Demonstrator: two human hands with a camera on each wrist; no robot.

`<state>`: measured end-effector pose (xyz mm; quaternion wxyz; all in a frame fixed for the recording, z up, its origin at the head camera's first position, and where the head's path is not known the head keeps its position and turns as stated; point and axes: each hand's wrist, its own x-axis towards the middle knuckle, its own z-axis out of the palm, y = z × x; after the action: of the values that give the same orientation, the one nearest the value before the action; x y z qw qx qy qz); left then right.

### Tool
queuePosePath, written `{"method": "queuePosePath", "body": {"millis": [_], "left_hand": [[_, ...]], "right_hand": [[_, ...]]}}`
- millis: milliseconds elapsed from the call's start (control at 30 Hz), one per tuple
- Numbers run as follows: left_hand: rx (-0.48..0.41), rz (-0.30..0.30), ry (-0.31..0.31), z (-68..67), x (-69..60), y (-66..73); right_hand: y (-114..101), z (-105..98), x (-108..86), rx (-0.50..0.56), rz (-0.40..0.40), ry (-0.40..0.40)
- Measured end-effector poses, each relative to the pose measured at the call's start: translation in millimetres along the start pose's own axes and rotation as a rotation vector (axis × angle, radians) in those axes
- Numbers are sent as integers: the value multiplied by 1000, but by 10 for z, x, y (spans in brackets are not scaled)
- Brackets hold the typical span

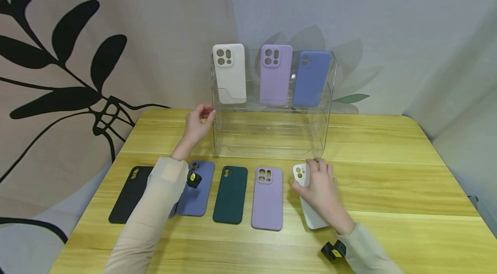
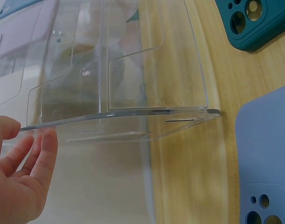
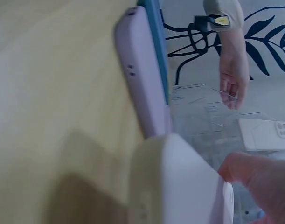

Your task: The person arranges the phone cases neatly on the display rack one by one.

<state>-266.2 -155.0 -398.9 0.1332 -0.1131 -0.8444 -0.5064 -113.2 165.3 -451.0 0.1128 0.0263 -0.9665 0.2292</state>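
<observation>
My left hand [image 1: 199, 122] is at the left side of a clear tiered display stand [image 1: 268, 152]. Its thumb and fingers pinch the edge of the stand's side panel, as the left wrist view shows. My right hand [image 1: 322, 185] grips a white phone case [image 1: 312, 215] by its sides, near the table's front right. In the right wrist view this white case [image 3: 193, 186] looks tilted, one end close to the camera. On the stand's top tier lean a white case [image 1: 231, 77], a light purple case [image 1: 275, 80] and a blue case [image 1: 312, 82].
A row of cases lies on the wooden table [image 1: 388, 170]: black [image 1: 130, 196], blue [image 1: 198, 196], dark green [image 1: 230, 196] and light purple [image 1: 267, 205]. My left forearm passes over the row's left end. A patterned curtain [image 1: 174, 28] hangs behind.
</observation>
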Motion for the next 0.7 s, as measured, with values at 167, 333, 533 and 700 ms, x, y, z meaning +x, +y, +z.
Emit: {"method": "queuePosePath", "body": {"millis": [167,333,533,700], "left_hand": [[-10,3,-2,1,2,-11],[-24,-8,-3,3,3,-5],[-17,-4,10,6,-4,10],[-25,1,13,12,2,2]], "right_hand": [[-47,-89,82,31,-63,67],[-94,-156,175,53,-117,134],[-210,-231,287,93,-146,163],[-353,-279,399,137,-177,185]]}}
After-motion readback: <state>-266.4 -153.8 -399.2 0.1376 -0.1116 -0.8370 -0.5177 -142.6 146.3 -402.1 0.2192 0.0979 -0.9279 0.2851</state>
